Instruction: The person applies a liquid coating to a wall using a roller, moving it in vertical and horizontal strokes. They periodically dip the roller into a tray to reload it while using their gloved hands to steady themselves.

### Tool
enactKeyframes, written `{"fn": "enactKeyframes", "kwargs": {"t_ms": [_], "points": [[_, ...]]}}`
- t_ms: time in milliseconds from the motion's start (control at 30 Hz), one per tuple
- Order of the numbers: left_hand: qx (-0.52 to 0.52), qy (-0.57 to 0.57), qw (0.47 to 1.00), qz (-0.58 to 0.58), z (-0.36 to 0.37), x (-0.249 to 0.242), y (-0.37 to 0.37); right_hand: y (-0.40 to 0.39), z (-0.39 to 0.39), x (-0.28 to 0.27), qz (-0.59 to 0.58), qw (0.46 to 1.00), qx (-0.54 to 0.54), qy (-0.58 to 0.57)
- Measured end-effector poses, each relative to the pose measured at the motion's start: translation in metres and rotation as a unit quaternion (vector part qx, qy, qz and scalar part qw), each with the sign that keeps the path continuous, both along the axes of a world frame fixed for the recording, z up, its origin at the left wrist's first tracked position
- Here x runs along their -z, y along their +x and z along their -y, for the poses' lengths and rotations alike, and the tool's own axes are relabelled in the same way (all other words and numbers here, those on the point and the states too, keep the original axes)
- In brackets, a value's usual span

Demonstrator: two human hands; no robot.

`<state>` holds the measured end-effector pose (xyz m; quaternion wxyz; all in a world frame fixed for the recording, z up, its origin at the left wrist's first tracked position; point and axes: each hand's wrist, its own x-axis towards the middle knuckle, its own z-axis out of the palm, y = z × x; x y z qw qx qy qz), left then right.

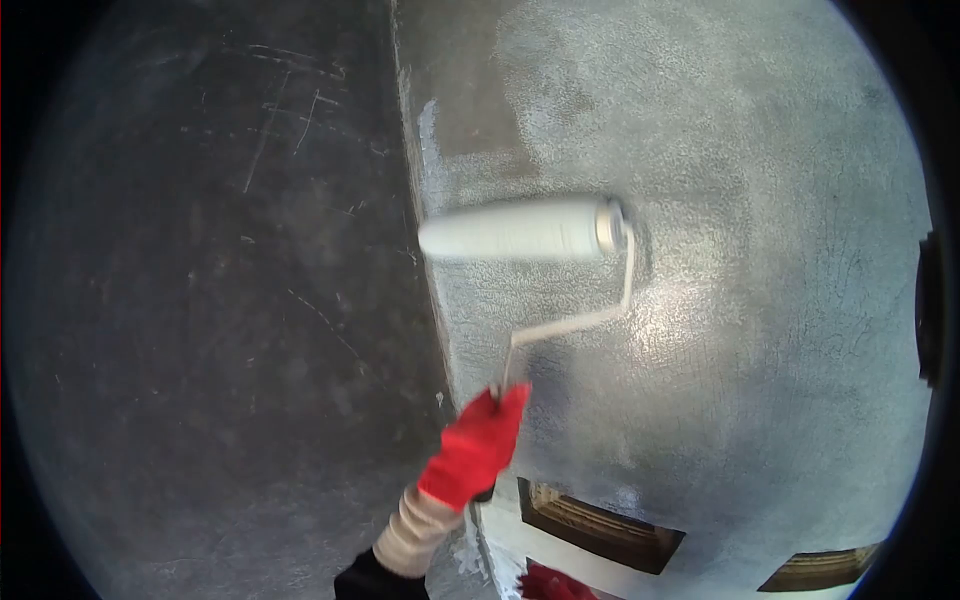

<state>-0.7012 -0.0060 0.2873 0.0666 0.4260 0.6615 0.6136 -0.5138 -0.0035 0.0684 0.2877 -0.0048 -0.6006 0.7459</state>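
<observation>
Head view. A paint roller [520, 229] is held by its handle in a red-gloved hand [474, 447]; which hand it is cannot be told for certain, but it is taken here as the right, since the arm rises from lower centre. The grip is wrapped tight round the handle, fingers pressed together. The roller sleeve lies above the grip and slightly to its right, joined by a bent wire frame [575, 322]. The sleeve is blurred and lies across the corner [425, 250] where the wet, shiny painted wall [740, 300] meets the dark, scratched wall [200, 300].

A second patch of red [550, 583] is seen below the grip at the frame's bottom edge, possibly the other glove; its grip cannot be told.

Risks, as judged: the sleeve's left end overhangs the corner, so paint could be smeared onto the dark wall. Dark openings [600, 530] sit just below and right of the grip; drips from the wet coat could run into them. Uneven pressure from the one-sided frame could leave streaks.
</observation>
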Motion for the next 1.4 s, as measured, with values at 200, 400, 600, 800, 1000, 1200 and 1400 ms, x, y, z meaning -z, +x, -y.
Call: {"fn": "enactKeyframes", "kwargs": {"t_ms": [200,400,600,800,1000,1200,1400], "points": [[0.054,0.111,0.992,0.004,-0.021,-0.008,0.02,-0.032,0.003,-0.08,-0.092,0.915,0.278,0.279],[-0.025,0.029,0.994,-0.099,-0.017,0.005,0.055,-0.056,-0.022,-0.117,-0.051,0.867,0.311,0.385],[-0.018,0.162,0.964,-0.208,-0.023,0.017,0.06,-0.064,-0.039,-0.139,-0.108,0.831,0.335,0.431],[0.067,0.147,0.946,-0.282,-0.006,-0.01,0.045,-0.079,-0.032,-0.166,-0.022,0.823,0.405,0.399],[0.171,0.242,0.882,-0.367,-0.001,-0.007,-0.004,-0.094,-0.038,-0.166,-0.101,0.647,0.58,0.485],[0.23,0.267,0.927,-0.126,0.021,0.011,-0.058,-0.105,-0.039,-0.196,-0.119,0.719,0.531,0.432],[0.258,0.281,0.922,-0.068,0.061,0.006,-0.119,-0.104,-0.042,-0.28,-0.103,0.651,0.553,0.509]]}}
